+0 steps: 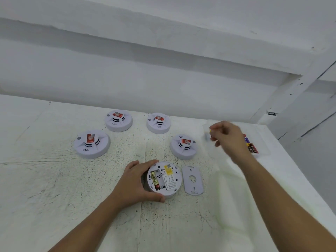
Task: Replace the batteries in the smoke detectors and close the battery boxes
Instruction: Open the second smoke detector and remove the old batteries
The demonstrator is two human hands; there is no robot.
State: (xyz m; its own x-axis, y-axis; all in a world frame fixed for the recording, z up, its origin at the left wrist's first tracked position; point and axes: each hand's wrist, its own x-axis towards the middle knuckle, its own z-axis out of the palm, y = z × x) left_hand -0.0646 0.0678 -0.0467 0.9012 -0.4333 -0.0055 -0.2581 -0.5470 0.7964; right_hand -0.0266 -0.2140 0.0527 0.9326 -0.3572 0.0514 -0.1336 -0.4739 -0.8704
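Four round white plastic smoke detectors [91,144] [118,120] [158,123] [183,147] behind one opened detector [164,180]; beside it one flat grey cover plate [192,180].

We found the open-backed round white plastic smoke detector [164,180] nearest us on the scuffed white table [54,188], the flat white plastic mounting plate [193,180] just to its right. Behind them sat four more round white detectors [91,144], the clear plastic battery tray [264,150] far right.
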